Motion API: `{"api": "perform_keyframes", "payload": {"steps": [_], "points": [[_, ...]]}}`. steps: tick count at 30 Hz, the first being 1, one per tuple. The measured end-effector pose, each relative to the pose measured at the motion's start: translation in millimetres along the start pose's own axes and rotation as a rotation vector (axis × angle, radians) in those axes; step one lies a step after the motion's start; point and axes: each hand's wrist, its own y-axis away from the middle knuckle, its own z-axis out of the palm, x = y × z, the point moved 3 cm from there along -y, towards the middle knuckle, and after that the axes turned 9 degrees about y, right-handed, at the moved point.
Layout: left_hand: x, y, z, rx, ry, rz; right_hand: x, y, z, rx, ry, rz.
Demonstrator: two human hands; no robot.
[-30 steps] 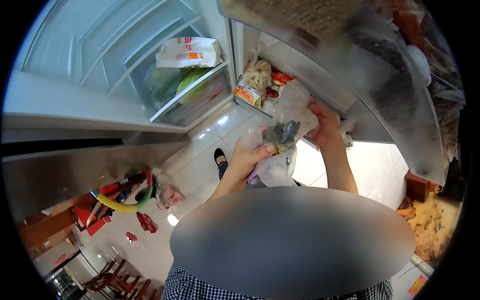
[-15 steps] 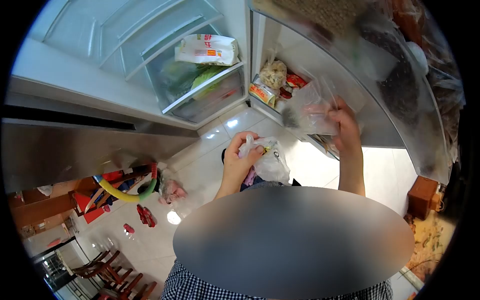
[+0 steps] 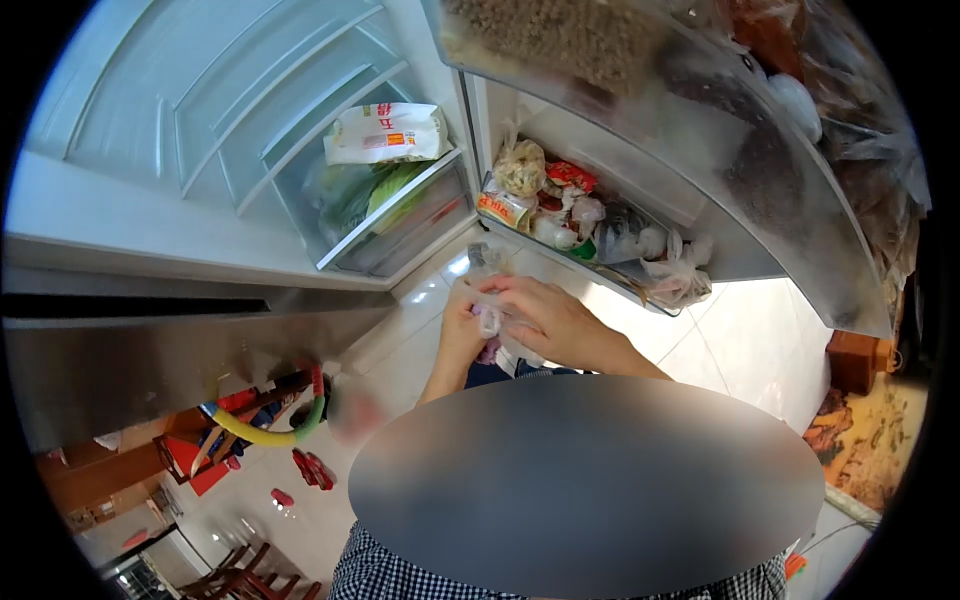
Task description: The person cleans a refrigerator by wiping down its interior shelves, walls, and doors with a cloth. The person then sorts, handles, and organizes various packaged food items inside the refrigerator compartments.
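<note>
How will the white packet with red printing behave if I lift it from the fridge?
The white packet would probably sag a little, since its wrapping looks creased and soft. It looks plump, so it may feel fairly heavy. It seems unlikely to roll, because its shape is broad and flattish.

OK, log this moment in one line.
left hand: holding plastic bag | right hand: fingers at same bag | fridge door: open | door bin: bagged food

Bag partly hidden between the hands
The right hand (image 3: 560,325) covers part of the plastic bag (image 3: 489,320) beside the left hand (image 3: 459,328); below them, a blurred oval (image 3: 585,480) masks the person's front; leftward, a pinkish thing (image 3: 356,412) is blurred.
</note>
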Motion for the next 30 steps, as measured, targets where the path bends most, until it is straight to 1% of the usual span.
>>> {"api": "perform_keyframes", "payload": {"steps": [2, 3, 5, 6, 7, 8, 9, 10, 12, 15, 17, 19, 21, 22, 23, 24, 25, 26, 28, 30], "points": [[-12, -16, -21, 0.101, -0.117, 0.061, 11, 7, 16, 0.157, 0.195, -0.035], [-21, -25, -34, 0.238, -0.034, -0.065, 15, 8, 16, 0.113, 0.188, 0.063], [-31, -47, -72, 0.315, 0.002, -0.11, 28, 15, 14, 0.123, 0.236, 0.161], [-7, -54, -71, 0.458, 0.287, -0.186, 37, 18, 15, 0.128, 0.257, 0.212], [-7, -68, -91, 0.445, 0.348, -0.223, 46, 21, 16, 0.088, 0.224, 0.287], [-10, -83, -109, 0.519, 0.341, -0.107, 52, 22, 18, 0.083, 0.229, 0.333], [-11, -101, -124, 0.648, 0.387, 0.002, 57, 23, 19, 0.082, 0.236, 0.381], [-35, -117, -167, 0.658, 0.238, -0.17, 61, 23, 20, 0.081, 0.242, 0.429], [-11, -138, -181, 0.675, 0.282, -0.108, 64, 22, 23, 0.093, 0.277, 0.47], [-12, -173, -212, 0.922, 0.362, -0.143, 60, 16, 30, 0.107, 0.269, 0.523], [-26, -197, -241, 0.925, 0.354, -0.189, 55, 7, 34, 0.099, 0.276, 0.562], [-25, -207, -251, 0.917, 0.34, -0.266, 57, -1, 25, 0.138, 0.216, 0.584], [-51, -223, -278, 0.798, 0.454, -0.263, 63, -12, 33, 0.204, 0.239, 0.586], [-65, -233, -287, 0.743, 0.507, -0.263, 64, -20, 28, 0.281, 0.21, 0.592], [-73, -239, -291, 0.858, 0.535, -0.228, 66, -31, 22, 0.356, 0.177, 0.596], [-77, -243, -293, 0.885, 0.524, -0.244, 68, -43, 16, 0.428, 0.142, 0.599], [-80, -245, -296, 0.916, 0.512, -0.261, 76, -53, 13, 0.49, -0.034, 0.697], [-80, -241, -296, 0.959, 0.486, -0.281, 85, -61, 3, 0.574, -0.005, 0.7], [-106, -253, -320, 0.847, 0.595, -0.35, 100, -82, -1, 0.76, 0.084, 0.689], [-123, -253, -334, 0.769, 0.663, -0.414, 122, -98, 5, 0.824, 0.148, 0.745]]}}
